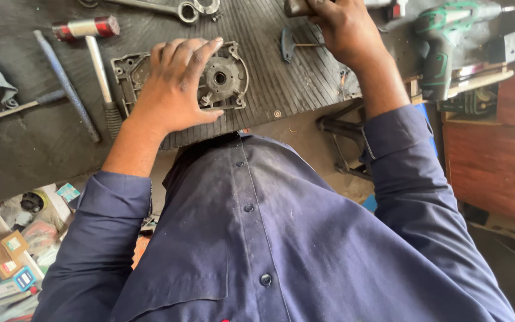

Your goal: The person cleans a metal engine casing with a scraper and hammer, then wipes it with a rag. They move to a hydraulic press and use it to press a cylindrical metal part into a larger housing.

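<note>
Metal housing: a grey cast cover plate (225,77) with a round bearing seat lies flat on the ribbed rubber mat (269,36), near its front edge.
Left hand: my left hand (177,89) rests spread on the plate, fingers apart, palm covering its left half.
Right hand: my right hand (344,27) is closed around a dark handle (298,7) at the mat's far edge.
Nearby: a hammer (93,48) lies just left of the plate; a T-handle key (290,45) sits beside my right hand; a green drill (448,36) lies to the right.
</note>
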{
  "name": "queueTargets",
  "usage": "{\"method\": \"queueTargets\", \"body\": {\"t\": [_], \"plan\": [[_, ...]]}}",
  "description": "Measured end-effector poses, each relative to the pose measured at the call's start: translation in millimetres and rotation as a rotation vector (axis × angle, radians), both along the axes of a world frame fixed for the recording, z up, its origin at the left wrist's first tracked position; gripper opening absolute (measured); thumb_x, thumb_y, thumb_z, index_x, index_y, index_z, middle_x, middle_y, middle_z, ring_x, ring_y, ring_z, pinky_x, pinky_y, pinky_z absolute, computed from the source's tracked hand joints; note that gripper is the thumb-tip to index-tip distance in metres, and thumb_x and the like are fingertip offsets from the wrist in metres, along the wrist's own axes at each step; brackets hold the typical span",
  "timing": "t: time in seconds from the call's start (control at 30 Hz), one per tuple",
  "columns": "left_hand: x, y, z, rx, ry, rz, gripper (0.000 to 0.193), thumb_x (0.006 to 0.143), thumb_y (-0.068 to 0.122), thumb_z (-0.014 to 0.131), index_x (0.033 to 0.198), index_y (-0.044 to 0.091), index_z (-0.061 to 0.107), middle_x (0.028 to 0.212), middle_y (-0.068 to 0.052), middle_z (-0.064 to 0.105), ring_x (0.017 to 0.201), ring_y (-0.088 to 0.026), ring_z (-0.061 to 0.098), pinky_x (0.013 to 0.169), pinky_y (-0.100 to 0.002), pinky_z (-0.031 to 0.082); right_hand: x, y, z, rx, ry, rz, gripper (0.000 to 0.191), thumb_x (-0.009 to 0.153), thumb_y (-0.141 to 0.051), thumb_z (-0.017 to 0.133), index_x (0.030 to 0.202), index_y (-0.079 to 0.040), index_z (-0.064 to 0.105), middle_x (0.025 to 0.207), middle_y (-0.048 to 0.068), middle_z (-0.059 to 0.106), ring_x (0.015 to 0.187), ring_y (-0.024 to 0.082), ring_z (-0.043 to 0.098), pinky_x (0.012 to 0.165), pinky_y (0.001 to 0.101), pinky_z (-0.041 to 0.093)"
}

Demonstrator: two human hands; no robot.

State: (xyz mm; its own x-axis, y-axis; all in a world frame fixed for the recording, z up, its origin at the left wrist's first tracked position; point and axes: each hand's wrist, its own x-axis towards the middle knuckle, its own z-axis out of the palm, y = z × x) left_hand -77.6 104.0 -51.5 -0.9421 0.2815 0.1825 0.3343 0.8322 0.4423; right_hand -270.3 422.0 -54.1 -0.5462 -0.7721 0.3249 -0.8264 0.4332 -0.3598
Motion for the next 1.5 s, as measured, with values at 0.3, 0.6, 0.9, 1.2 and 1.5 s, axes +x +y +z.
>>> {"method": "queueTargets", "body": {"t": [0.3,0.6,0.9,1.2,1.5], "plan": [[1.6,-1.3,-0.3,0.009,0.038,0.015,0.122,0.060,0.039,0.099,0.162,0.016,0.035,0.145,-0.012,0.048,0.137,-0.033,0.043,0.118,-0.050,0.031,-10.4,8.0,2.3,0.012,-0.295,0.101,0.032,0.106,0.009,0.056,0.135,-0.005,0.062,0.120,0.017,0.067,0.111,0.039,0.064,0.096,0.0470,0.053],[4.9,-3.9,2.3,0.038,0.118,0.041,0.121,0.061,0.037,0.100,0.160,0.012,0.036,0.147,-0.014,0.047,0.137,-0.035,0.044,0.118,-0.051,0.032,38.4,-43.5,-9.0,-0.029,-0.154,0.148,0.046,0.090,0.000,0.078,0.134,-0.012,0.073,0.117,0.008,0.066,0.112,0.032,0.061,0.100,0.0430,0.050],[-4.4,1.9,0.1,0.037,0.119,0.067,0.125,0.062,0.038,0.102,0.161,0.013,0.031,0.148,-0.015,0.045,0.137,-0.038,0.043,0.118,-0.053,0.032,59.2,-35.8,-6.4,-0.057,0.076,0.054,0.045,0.089,-0.014,0.085,0.132,-0.013,0.070,0.124,0.007,0.065,0.120,0.030,0.059,0.111,0.0504,0.039],[-0.8,-1.0,3.1,0.035,0.058,0.093,0.135,0.064,0.054,0.101,0.165,0.013,0.023,0.155,-0.016,0.045,0.144,-0.036,0.039,0.122,-0.055,0.026,97.6,-9.8,-18.7,0.019,0.131,-0.348,0.053,0.089,-0.038,0.087,0.126,-0.005,0.067,0.127,0.011,0.057,0.123,0.032,0.052,0.107,0.0470,0.036],[37.8,-35.1,0.5,0.089,0.206,0.415,0.057,0.103,0.030,0.082,0.147,0.010,0.052,0.150,-0.011,0.053,0.141,-0.034,0.049,0.121,-0.048,0.038,99.2,-1.7,-22.9,0.167,-0.039,-0.395,0.015,0.097,-0.017,0.076,0.109,-0.009,0.073,0.103,0.009,0.061,0.104,0.031,0.059,0.093,0.0496,0.042]]}}
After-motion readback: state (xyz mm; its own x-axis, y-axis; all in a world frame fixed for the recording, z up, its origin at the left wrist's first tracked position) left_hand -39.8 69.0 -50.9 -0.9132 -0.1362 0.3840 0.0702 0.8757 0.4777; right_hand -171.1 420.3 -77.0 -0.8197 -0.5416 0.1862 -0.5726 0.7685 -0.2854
